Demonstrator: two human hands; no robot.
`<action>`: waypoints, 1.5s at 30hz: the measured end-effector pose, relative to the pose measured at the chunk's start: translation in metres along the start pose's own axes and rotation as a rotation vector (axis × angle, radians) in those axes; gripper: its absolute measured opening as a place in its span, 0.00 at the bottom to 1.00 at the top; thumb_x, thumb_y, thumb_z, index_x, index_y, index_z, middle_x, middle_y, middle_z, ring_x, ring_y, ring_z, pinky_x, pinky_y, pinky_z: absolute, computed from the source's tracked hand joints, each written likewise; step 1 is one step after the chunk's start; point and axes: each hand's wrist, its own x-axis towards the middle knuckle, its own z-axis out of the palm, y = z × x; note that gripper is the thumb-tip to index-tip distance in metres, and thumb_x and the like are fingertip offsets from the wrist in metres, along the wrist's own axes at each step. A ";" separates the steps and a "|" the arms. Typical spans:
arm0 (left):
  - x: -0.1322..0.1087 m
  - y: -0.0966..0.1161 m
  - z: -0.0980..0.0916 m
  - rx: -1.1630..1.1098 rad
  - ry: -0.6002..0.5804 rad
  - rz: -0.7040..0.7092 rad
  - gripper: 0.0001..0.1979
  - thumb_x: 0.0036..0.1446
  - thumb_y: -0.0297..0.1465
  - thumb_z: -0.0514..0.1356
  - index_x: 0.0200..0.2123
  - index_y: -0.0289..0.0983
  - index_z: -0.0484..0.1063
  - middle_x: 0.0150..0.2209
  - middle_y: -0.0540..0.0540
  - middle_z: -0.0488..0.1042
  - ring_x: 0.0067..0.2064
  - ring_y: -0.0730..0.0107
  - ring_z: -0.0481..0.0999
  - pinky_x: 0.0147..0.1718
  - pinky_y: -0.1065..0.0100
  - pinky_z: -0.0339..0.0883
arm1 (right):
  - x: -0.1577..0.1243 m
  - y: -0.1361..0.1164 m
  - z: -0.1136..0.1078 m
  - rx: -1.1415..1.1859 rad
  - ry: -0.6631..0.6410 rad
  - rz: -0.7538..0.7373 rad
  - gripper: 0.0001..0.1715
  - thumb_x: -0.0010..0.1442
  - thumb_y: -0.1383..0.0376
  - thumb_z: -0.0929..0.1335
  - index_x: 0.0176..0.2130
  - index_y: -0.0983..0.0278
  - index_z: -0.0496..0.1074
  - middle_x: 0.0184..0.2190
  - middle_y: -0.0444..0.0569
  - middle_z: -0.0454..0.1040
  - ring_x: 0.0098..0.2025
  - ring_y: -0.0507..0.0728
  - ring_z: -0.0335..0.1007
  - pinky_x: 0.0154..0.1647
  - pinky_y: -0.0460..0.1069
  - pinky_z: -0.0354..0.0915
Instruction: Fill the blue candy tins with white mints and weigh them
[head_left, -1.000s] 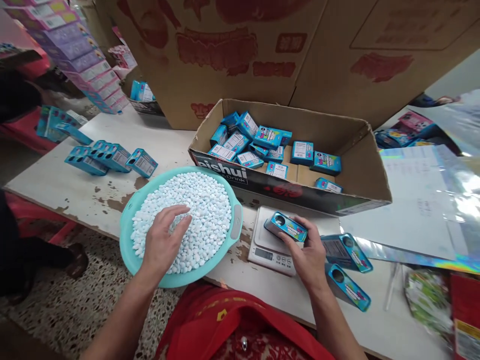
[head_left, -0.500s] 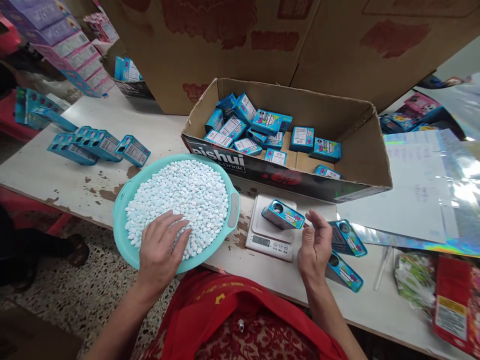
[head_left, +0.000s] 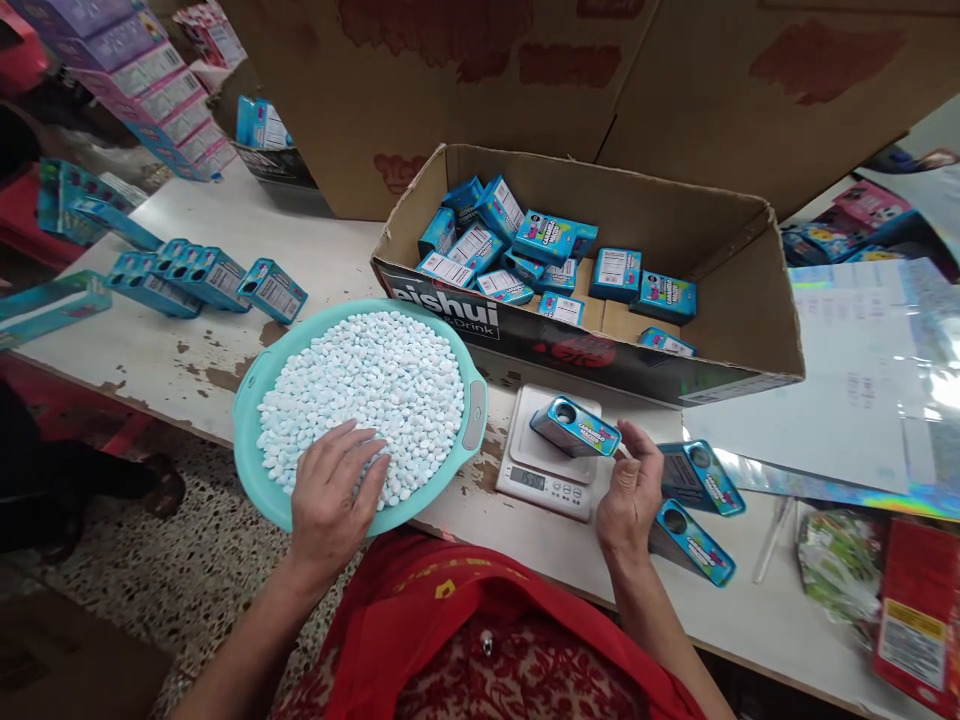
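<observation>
My left hand [head_left: 337,490] lies palm down with its fingers apart on small white candies [head_left: 405,370], which fill a teal basin [head_left: 247,455]. On a small white digital scale [head_left: 517,440] stands a blue candy box [head_left: 577,428] with a round hole in its top. My right hand [head_left: 630,490] is beside the box's right end, fingers loosely curled and thumb apart; whether the fingertips touch the box I cannot tell. Just right of this hand stand an upper blue box [head_left: 705,475] and a lower blue box [head_left: 694,545], both with holes.
Behind the scale is a long cardboard carton [head_left: 720,345] holding several blue boxes. More open blue boxes [head_left: 210,275] stand in a row on the left of the worn table [head_left: 330,250]. White sheets [head_left: 840,400] and a red packet [head_left: 915,600] lie at the right.
The camera view has shifted slightly. My right fingers are a little closer to the box on the scale. Another blue box has come into view at the far left edge.
</observation>
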 end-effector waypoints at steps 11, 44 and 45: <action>-0.002 -0.001 0.001 -0.059 0.014 -0.016 0.07 0.58 0.28 0.59 0.39 0.40 0.74 0.42 0.42 0.77 0.52 0.55 0.73 0.52 0.53 0.64 | -0.002 0.005 0.001 0.025 -0.047 -0.070 0.33 0.64 0.44 0.59 0.56 0.65 0.63 0.53 0.59 0.65 0.53 0.65 0.65 0.52 0.61 0.61; 0.011 0.013 -0.014 0.020 0.129 0.091 0.16 0.58 0.22 0.58 0.50 0.38 0.66 0.44 0.42 0.74 0.51 0.61 0.71 0.51 0.57 0.67 | 0.025 -0.039 0.003 -0.288 -0.001 0.110 0.26 0.46 0.41 0.71 0.26 0.60 0.69 0.15 0.43 0.65 0.18 0.57 0.59 0.20 0.51 0.57; 0.017 0.018 -0.019 -0.019 0.130 0.104 0.19 0.58 0.23 0.59 0.53 0.37 0.64 0.46 0.41 0.73 0.53 0.60 0.70 0.52 0.57 0.66 | 0.023 -0.048 0.006 -0.254 -0.022 0.053 0.24 0.47 0.43 0.72 0.29 0.60 0.70 0.16 0.44 0.67 0.19 0.58 0.61 0.20 0.51 0.58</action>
